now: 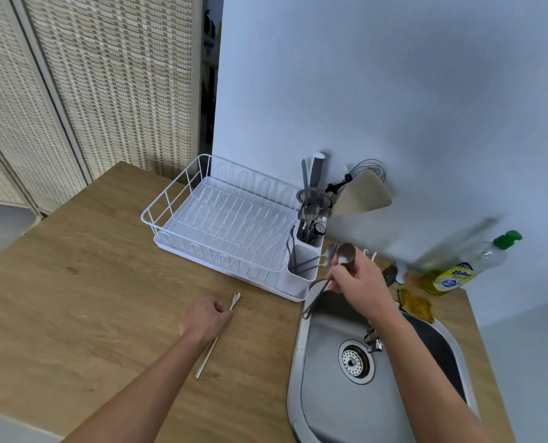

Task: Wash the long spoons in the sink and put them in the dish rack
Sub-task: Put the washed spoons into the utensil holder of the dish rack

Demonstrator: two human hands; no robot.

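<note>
Over the sink [327, 407] rim, our right hand [360, 281] pinched a dark long spoon [322, 290] beside the dish rack [221, 215], whose cutlery holder [303, 270] already held 2 spoons. Our left hand [207, 316] curled on a pale spoon [216, 338] lying on the counter [90, 282], not yet washed, we judged. Blur hid the right hand's fingers.

— What do we see of the person?

— We see two bare arms, a left hand [206, 316] and a right hand [360, 282]. We see no sleeves, rings or watch.
</note>
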